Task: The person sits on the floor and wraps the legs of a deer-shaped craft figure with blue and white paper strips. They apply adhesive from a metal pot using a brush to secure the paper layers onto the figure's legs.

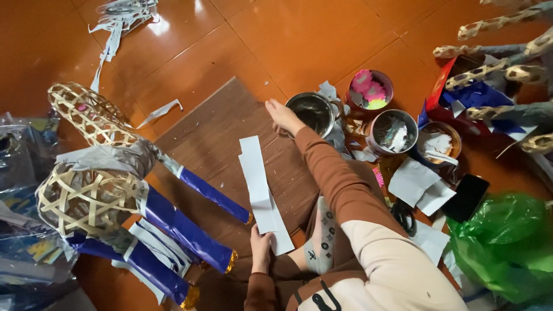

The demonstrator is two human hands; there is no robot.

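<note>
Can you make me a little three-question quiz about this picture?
1. True or false: the left hand presses on the white paper strip.
2. What is the right hand next to? A) metal bowl B) green plastic bag C) black phone
3. What colour wraps the legs of the woven bamboo frame?

Key: 1 true; 2 A; 3 blue, with gold tips.

A dark phone screen (466,197) lies beside a green plastic bag (507,245); clear plastic packages (20,167) sit far left.
</note>
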